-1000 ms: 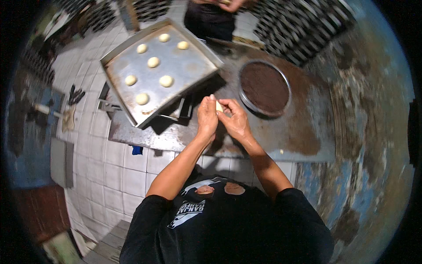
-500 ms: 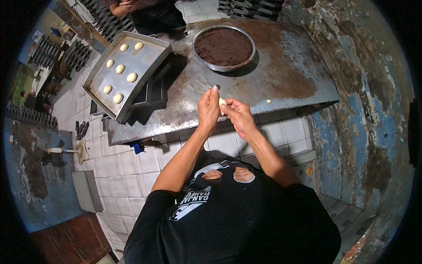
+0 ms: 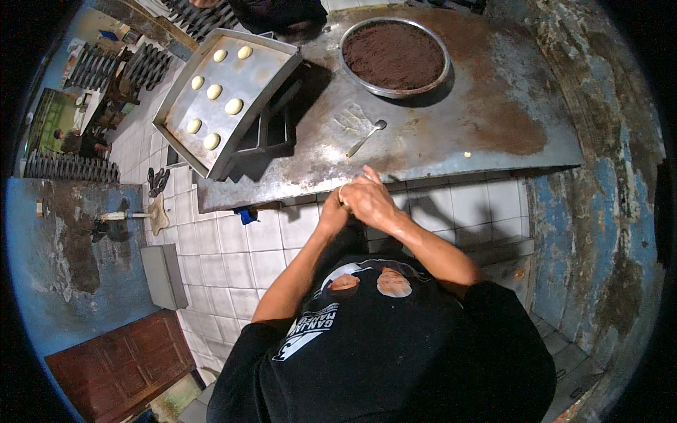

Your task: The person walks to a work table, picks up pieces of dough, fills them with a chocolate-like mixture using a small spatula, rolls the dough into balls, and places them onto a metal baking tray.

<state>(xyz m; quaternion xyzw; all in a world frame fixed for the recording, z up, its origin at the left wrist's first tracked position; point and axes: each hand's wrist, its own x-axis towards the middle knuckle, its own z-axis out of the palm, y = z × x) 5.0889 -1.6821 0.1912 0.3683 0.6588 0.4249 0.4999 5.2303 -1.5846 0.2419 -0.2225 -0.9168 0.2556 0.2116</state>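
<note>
My left hand (image 3: 334, 213) and my right hand (image 3: 370, 203) are pressed together just in front of the table's near edge. The right hand lies over the left with some fingers stretched forward. Between them a bit of pale dough (image 3: 343, 196) shows, mostly hidden by the fingers. Beyond the hands a metal spoon (image 3: 366, 139) lies on the tabletop beside whitish smears. Farther back stands a round metal bowl (image 3: 443, 79) full of dark brown crumbly filling (image 3: 395, 55). To the left, a metal tray (image 3: 185, 113) carries several round dough balls (image 3: 214, 92), spaced apart.
The worn metal table (image 3: 486, 120) holds a small dough scrap (image 3: 467, 154) near its front edge. Another person in dark clothing (image 3: 278, 13) stands beyond it. A peeling wall (image 3: 599, 190) rises at the right. White floor tiles (image 3: 264, 225) lie below.
My hands have drawn back toward my body and closed together over the dough. The spoon, earlier mostly hidden behind my hands, now shows on the table. The view has shifted slightly.
</note>
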